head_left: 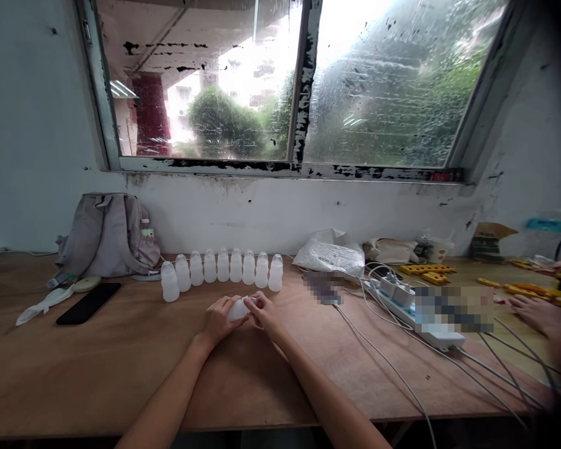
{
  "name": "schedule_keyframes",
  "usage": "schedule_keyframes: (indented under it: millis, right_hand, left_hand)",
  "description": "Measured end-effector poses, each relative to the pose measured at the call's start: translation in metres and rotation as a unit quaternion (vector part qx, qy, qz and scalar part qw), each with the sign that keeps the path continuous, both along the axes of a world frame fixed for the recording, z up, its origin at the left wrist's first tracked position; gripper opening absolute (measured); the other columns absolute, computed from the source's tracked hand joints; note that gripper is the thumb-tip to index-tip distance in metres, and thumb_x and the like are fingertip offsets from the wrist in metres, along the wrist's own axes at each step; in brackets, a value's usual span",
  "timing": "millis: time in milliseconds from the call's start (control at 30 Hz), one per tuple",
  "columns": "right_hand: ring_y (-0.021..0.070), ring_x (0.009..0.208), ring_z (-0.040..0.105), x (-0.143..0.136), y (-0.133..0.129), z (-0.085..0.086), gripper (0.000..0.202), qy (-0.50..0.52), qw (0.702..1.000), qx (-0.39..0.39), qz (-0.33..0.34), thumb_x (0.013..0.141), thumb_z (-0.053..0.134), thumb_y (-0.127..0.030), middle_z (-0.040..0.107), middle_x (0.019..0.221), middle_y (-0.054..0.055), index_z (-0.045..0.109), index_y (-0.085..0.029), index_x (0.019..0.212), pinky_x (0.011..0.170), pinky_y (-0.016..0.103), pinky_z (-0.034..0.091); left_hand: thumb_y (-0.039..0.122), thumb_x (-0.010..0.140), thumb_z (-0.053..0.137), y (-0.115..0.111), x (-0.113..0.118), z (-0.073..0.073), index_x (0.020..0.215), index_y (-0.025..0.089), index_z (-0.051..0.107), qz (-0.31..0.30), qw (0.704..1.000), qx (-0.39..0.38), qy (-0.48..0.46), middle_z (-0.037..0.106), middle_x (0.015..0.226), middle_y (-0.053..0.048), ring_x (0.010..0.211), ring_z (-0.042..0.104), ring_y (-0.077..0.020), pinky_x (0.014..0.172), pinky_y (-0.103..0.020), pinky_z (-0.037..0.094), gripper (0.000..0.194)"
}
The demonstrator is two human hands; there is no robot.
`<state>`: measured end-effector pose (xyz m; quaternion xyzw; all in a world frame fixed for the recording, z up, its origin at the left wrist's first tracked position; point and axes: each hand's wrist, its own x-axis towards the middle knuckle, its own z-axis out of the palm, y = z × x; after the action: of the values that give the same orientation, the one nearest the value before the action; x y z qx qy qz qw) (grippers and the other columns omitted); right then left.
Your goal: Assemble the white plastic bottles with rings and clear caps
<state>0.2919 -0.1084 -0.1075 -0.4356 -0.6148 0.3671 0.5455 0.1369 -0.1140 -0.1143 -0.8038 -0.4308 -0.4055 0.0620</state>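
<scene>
A small white frosted bottle [238,309] lies tilted between my two hands, low over the wooden table [243,374]. My left hand [219,318] is wrapped round its body. At the bottle's upper right end, the fingers of my right hand [262,310] are pinched on its clear top. Beyond my hands several similar white bottles with clear caps stand upright in a curved row, from the leftmost bottle [170,284] to the rightmost bottle [275,274].
At left are a grey backpack [107,234], a black phone [88,304] and a white plastic strip [44,305]. On the right lie a silver bag [331,252], a power strip [430,330] with cables, and yellow parts [427,270] near another person's hand [535,313].
</scene>
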Motion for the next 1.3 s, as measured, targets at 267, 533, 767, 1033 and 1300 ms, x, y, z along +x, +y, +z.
schedule_keyframes:
  millis: [267, 533, 767, 1033, 1300]
  right_hand:
    - [0.0061, 0.04, 0.039, 0.002, -0.002, 0.003, 0.034, 0.044, 0.996, -0.047, 0.065, 0.065, 0.059, -0.045, 0.045, 0.052, -0.005, 0.054, -0.014, 0.077, 0.033, 0.017, 0.027]
    - [0.0103, 0.062, 0.051, 0.01, -0.01, 0.02, 0.038, 0.039, 0.983, -0.002, 0.177, 0.07, 0.059, -0.032, 0.054, 0.071, -0.001, 0.053, -0.018, 0.105, 0.053, 0.021, 0.041]
    - [0.0224, 0.107, 0.043, 0.025, 0.007, 0.004, 0.043, -0.178, 0.976, 0.123, -0.037, 0.074, 0.05, -0.025, 0.051, 0.114, 0.008, 0.047, -0.024, 0.117, 0.088, 0.038, 0.035]
    - [0.0253, 0.111, 0.037, 0.04, 0.02, -0.015, 0.034, -0.442, 0.861, 0.084, -0.237, 0.08, 0.041, -0.019, 0.047, 0.119, 0.009, 0.054, -0.025, 0.11, 0.087, 0.038, 0.03]
    - [0.0222, 0.111, 0.038, 0.038, 0.021, -0.009, 0.041, -0.349, 0.88, 0.156, -0.282, 0.067, 0.041, -0.009, 0.051, 0.113, 0.009, 0.054, -0.017, 0.106, 0.094, 0.035, 0.026]
  left_hand:
    - [0.046, 0.064, 0.061, -0.008, -0.002, 0.013, 0.1, 0.025, 0.059, -0.034, 0.991, -0.113, -0.069, 0.062, 0.082, -0.001, 0.072, 0.058, -0.0159, 0.068, -0.026, 0.045, 0.042]
    - [0.053, 0.072, 0.047, -0.008, -0.009, 0.026, 0.084, 0.011, 0.062, -0.198, 0.833, -0.455, -0.243, 0.062, 0.066, -0.004, 0.053, 0.056, -0.0147, 0.049, -0.025, 0.042, 0.046]
    - [0.055, 0.078, 0.036, -0.011, -0.013, 0.032, 0.106, 0.012, 0.052, -0.27, 0.666, -0.553, -0.422, 0.061, 0.069, -0.006, 0.048, 0.056, -0.0123, 0.045, -0.022, 0.044, 0.054]
    - [0.055, 0.075, 0.04, -0.005, -0.01, 0.027, 0.106, 0.011, 0.05, -0.197, 0.762, -0.452, -0.42, 0.063, 0.074, -0.007, 0.052, 0.059, -0.0154, 0.049, -0.027, 0.046, 0.054]
    - [0.044, 0.071, 0.052, -0.01, 0.002, 0.014, 0.104, 0.023, 0.05, -0.062, 0.982, -0.13, -0.118, 0.061, 0.099, -0.003, 0.088, 0.057, -0.019, 0.077, -0.029, 0.043, 0.04]
